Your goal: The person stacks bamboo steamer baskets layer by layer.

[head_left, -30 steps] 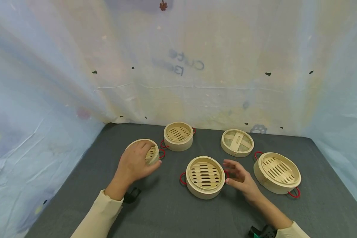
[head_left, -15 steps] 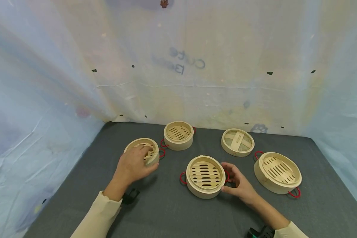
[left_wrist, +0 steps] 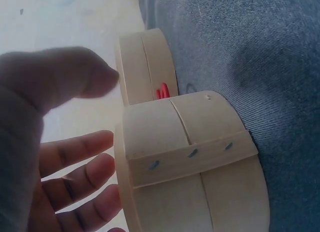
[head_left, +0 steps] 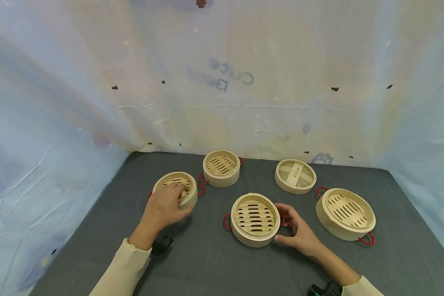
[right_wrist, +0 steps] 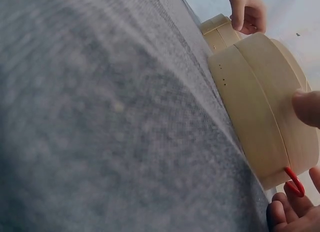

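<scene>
My left hand [head_left: 166, 205] is over the near side of the left bamboo steamer [head_left: 156, 188], with relaxed fingers [left_wrist: 100, 167] at its top rim and the thumb held apart. In front of me stands the middle bamboo steamer [head_left: 257, 240], its slatted top facing up. My right hand [head_left: 299, 232] cups this steamer's right side. The thumb [right_wrist: 307, 106] lies against its wall in the right wrist view, while the other fingers curve around by the red loop handle [right_wrist: 295, 183]. Both steamers sit on the dark cloth.
Behind the left steamer stands another bamboo steamer [head_left: 221, 176] with red handles. A round bamboo lid [head_left: 295, 177] lies at the back right, and a further steamer [head_left: 345, 216] stands right of my right hand. A pale patterned curtain [head_left: 266, 123] hangs behind the dark cloth-covered table [head_left: 214, 271].
My right hand has moved in from beside the middle steamer to its wall. My left hand has drawn back slightly toward me, uncovering more of the left steamer's slats.
</scene>
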Action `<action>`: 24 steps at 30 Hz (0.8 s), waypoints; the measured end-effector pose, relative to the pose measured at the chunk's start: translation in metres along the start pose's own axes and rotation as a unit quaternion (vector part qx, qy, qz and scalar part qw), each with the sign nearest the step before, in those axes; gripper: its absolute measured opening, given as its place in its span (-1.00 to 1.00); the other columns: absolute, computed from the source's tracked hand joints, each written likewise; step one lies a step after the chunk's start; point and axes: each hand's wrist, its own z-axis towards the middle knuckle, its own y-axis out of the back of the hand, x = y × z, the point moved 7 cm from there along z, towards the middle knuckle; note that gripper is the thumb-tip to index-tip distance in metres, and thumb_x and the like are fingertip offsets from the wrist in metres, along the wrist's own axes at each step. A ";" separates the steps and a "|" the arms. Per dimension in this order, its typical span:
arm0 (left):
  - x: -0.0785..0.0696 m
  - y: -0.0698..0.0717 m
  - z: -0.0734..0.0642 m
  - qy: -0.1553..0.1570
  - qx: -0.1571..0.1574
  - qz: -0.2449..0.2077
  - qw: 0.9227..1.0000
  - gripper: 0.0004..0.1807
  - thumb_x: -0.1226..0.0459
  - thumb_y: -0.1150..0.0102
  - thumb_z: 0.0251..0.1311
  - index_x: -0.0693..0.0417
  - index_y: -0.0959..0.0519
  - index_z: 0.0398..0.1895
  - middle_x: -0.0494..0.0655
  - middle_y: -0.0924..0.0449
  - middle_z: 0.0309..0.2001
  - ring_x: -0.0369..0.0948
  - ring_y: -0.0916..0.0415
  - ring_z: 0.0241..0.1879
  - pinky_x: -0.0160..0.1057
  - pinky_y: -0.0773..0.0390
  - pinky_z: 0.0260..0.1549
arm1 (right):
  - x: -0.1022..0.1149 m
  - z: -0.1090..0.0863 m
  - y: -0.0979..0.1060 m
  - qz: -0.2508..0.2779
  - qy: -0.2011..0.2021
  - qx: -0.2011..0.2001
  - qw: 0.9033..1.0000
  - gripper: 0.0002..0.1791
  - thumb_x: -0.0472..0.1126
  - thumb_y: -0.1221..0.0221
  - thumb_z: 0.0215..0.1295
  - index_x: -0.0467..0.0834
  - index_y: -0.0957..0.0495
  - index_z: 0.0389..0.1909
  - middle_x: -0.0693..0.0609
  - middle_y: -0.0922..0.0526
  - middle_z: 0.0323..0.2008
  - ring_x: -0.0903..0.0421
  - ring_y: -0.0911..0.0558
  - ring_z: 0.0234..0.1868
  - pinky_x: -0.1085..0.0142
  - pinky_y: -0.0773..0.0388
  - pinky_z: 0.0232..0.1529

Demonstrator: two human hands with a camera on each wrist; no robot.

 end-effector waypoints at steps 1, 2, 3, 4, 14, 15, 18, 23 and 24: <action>0.000 -0.001 0.000 0.003 0.003 -0.001 1.000 -0.53 0.02 -0.38 -0.19 0.01 -0.61 -0.15 -0.14 -0.55 -0.37 -0.21 -0.49 -0.43 -0.15 -0.50 -0.48 | -0.001 0.000 0.000 -0.003 -0.005 -0.001 1.000 -0.13 -0.48 -0.31 0.01 -0.34 -0.13 0.37 -0.33 -0.38 0.14 0.23 -0.43 0.06 0.25 -0.36 -0.21; 0.001 -0.002 0.000 0.006 0.008 -0.001 1.000 -0.53 0.04 -0.37 -0.18 0.00 -0.60 -0.13 -0.14 -0.56 -0.36 -0.20 -0.50 -0.42 -0.14 -0.51 -0.46 | -0.001 0.000 0.000 -0.006 -0.011 -0.002 1.000 -0.13 -0.47 -0.32 0.02 -0.32 -0.14 0.37 -0.32 -0.39 0.14 0.24 -0.43 0.06 0.25 -0.37 -0.20; 0.002 -0.002 0.000 0.010 0.012 -0.002 1.000 -0.53 0.07 -0.37 -0.18 0.00 -0.60 -0.13 -0.14 -0.56 -0.36 -0.19 -0.50 -0.41 -0.13 -0.51 -0.44 | -0.001 0.000 0.000 -0.009 -0.015 -0.003 1.000 -0.14 -0.46 -0.32 0.03 -0.31 -0.15 0.37 -0.31 -0.39 0.15 0.25 -0.43 0.07 0.26 -0.38 -0.19; 0.003 -0.004 0.001 0.013 0.017 -0.003 1.000 -0.54 0.08 -0.36 -0.18 0.01 -0.60 -0.12 -0.14 -0.55 -0.36 -0.19 -0.50 -0.40 -0.13 -0.51 -0.43 | -0.002 0.000 0.000 -0.011 -0.017 -0.003 1.000 -0.14 -0.45 -0.33 0.03 -0.30 -0.15 0.37 -0.30 -0.40 0.15 0.26 -0.44 0.07 0.27 -0.39 -0.19; 0.007 -0.010 0.000 0.026 0.047 -0.017 0.998 -0.63 0.23 -0.32 -0.19 -0.02 -0.58 -0.18 -0.21 -0.46 -0.46 -0.26 -0.37 -0.47 -0.21 -0.40 -0.49 | 0.002 0.002 -0.001 -0.013 -0.008 -0.004 1.000 -0.12 -0.45 -0.33 0.00 -0.34 -0.14 0.37 -0.33 -0.40 0.12 0.23 -0.44 0.06 0.28 -0.40 -0.18; 0.008 -0.011 0.000 0.025 0.048 -0.018 0.998 -0.64 0.24 -0.31 -0.19 -0.02 -0.58 -0.19 -0.21 -0.46 -0.46 -0.26 -0.36 -0.48 -0.22 -0.39 -0.49 | 0.002 0.002 -0.001 -0.013 -0.010 -0.004 1.000 -0.12 -0.44 -0.33 0.00 -0.34 -0.13 0.38 -0.33 -0.40 0.12 0.23 -0.44 0.06 0.28 -0.40 -0.18; 0.009 -0.013 0.000 0.026 0.053 -0.021 0.998 -0.65 0.28 -0.27 -0.20 -0.02 -0.57 -0.21 -0.22 -0.43 -0.48 -0.27 -0.33 -0.49 -0.23 -0.37 -0.49 | 0.003 0.002 -0.002 -0.011 -0.014 -0.001 1.000 -0.09 -0.44 -0.33 0.00 -0.35 -0.10 0.39 -0.35 -0.38 0.14 0.23 -0.44 0.06 0.28 -0.41 -0.17; 0.010 -0.014 0.000 0.027 0.056 -0.026 0.998 -0.64 0.31 -0.28 -0.21 -0.03 -0.57 -0.21 -0.23 -0.44 -0.48 -0.27 -0.35 -0.49 -0.23 -0.38 -0.48 | 0.001 0.002 -0.003 -0.010 -0.016 0.002 1.000 -0.08 -0.44 -0.32 0.00 -0.35 -0.09 0.40 -0.37 -0.38 0.16 0.21 -0.44 0.05 0.27 -0.42 -0.17; 0.010 -0.014 0.000 0.026 0.056 -0.026 0.998 -0.64 0.31 -0.27 -0.22 -0.03 -0.57 -0.21 -0.23 -0.44 -0.47 -0.27 -0.35 -0.49 -0.23 -0.38 -0.48 | 0.001 0.002 -0.003 -0.011 -0.018 0.002 1.000 -0.08 -0.43 -0.33 0.01 -0.34 -0.09 0.40 -0.36 -0.38 0.15 0.21 -0.44 0.04 0.27 -0.43 -0.17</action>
